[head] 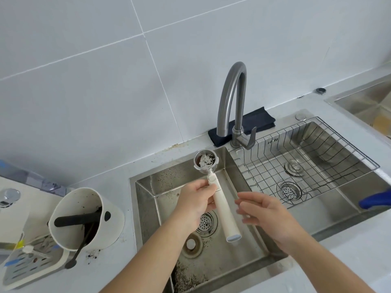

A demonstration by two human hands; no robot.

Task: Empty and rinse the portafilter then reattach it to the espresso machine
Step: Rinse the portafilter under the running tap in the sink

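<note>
The portafilter has a steel basket and a long cream handle. It hangs over the left sink basin, basket up and away from me, below and left of the faucet. Brown coffee residue and pale patches show inside the basket. My left hand grips the handle near its top. My right hand is just right of the handle, fingers apart and holding nothing. No water runs from the faucet. Part of the espresso machine's cream body shows at the left edge.
A cream knock box with a black bar and coffee grounds stands left of the sink, by a drip tray. A wire rack sits in the right basin. A dark cloth lies behind the faucet. Grounds speckle the left basin floor.
</note>
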